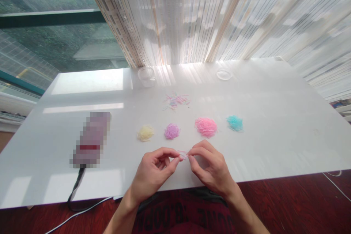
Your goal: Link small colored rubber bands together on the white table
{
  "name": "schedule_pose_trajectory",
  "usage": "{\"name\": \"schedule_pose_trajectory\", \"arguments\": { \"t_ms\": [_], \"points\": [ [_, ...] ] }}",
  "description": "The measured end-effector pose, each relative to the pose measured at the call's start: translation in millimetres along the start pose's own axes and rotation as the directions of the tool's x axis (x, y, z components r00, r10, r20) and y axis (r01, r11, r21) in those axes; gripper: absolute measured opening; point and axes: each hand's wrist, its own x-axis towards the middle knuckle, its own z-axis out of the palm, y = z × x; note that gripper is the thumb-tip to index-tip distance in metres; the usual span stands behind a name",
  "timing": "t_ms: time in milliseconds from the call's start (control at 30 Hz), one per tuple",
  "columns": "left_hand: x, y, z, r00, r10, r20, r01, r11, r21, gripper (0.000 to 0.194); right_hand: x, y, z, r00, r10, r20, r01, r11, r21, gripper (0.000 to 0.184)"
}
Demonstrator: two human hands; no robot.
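Close to the table's front edge, my left hand [156, 168] and my right hand [210, 166] meet, thumbs and fingertips pinched. Between them are a few thin pale pink and lilac strands [182, 154], too small to count; both hands grip them. Just beyond my fingers, sorted piles of short thin strands lie in a row: a pale yellow pile [145, 132], a purple pile [172, 131], a larger pink pile [206, 127] and a turquoise pile [235, 123]. Farther back is a loose scatter of mixed-colour strands [177, 101].
A clear round container [146, 76] stands at the table's back, with a clear round lid or dish [224, 75] to its right. At left lies a blurred-out purplish object [91, 137] with a black cable [76, 186]. A sheer curtain [178, 18] hangs along the white table's [274, 124] far edge.
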Motion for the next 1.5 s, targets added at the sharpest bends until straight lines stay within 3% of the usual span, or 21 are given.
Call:
{"name": "schedule_pose_trajectory", "arguments": {
  "t_ms": [300, 567, 767, 833, 933, 1033, 1100, 1233, 1400, 1500],
  "points": [
    [0, -2, -0.2, 1.000, 0.029, 0.006, -0.029, 0.992, 0.126, 0.019, 1, -3, -1, 0.999, -0.037, 0.035, 0.036, 0.999, 0.034, 0.008],
    [1, -1, 2.0, 0.994, 0.110, 0.006, -0.109, 0.978, 0.180, 0.015, 1, -3, -2, 1.000, 0.009, 0.029, -0.010, 1.000, 0.017, 0.008],
    [-1, -6, 1.0, 0.985, 0.170, 0.036, -0.174, 0.967, 0.186, 0.016, -4, -9, -12, 0.992, 0.090, 0.086, -0.092, 0.996, 0.014, 0.009],
    [-2, -8, 0.4, 0.976, 0.214, 0.032, -0.216, 0.956, 0.199, 0.015, -3, -8, -20, 0.993, 0.104, 0.048, -0.103, 0.994, -0.026, 0.009],
    [-1, -11, 0.5, 0.940, 0.340, 0.036, -0.336, 0.899, 0.282, 0.013, 2, 2, -37, 0.981, 0.151, -0.118, -0.163, 0.981, -0.107, 0.009],
    [0, -12, 1.9, 0.886, 0.459, 0.064, -0.443, 0.797, 0.410, 0.011, 9, 16, -51, 0.902, 0.269, -0.338, -0.332, 0.932, -0.146, 0.014],
    [1, -12, 3.1, 0.856, 0.511, 0.077, -0.479, 0.727, 0.492, 0.010, 13, 25, -54, 0.852, 0.328, -0.407, -0.411, 0.902, -0.133, 0.020],
    [1, -13, 4.6, 0.830, 0.554, 0.062, -0.471, 0.636, 0.611, 0.010, 19, 36, -51, 0.852, 0.336, -0.402, -0.429, 0.888, -0.167, 0.027],
    [1, -16, 6.3, 0.837, 0.547, 0.024, -0.421, 0.613, 0.668, 0.012, 18, 38, -48, 0.904, 0.289, -0.315, -0.371, 0.897, -0.240, 0.029],
    [2, -17, 7.8, 0.839, 0.543, -0.015, -0.386, 0.614, 0.688, 0.012, 13, 36, -50, 0.910, 0.261, -0.322, -0.347, 0.904, -0.250, 0.028]
  ]
}}
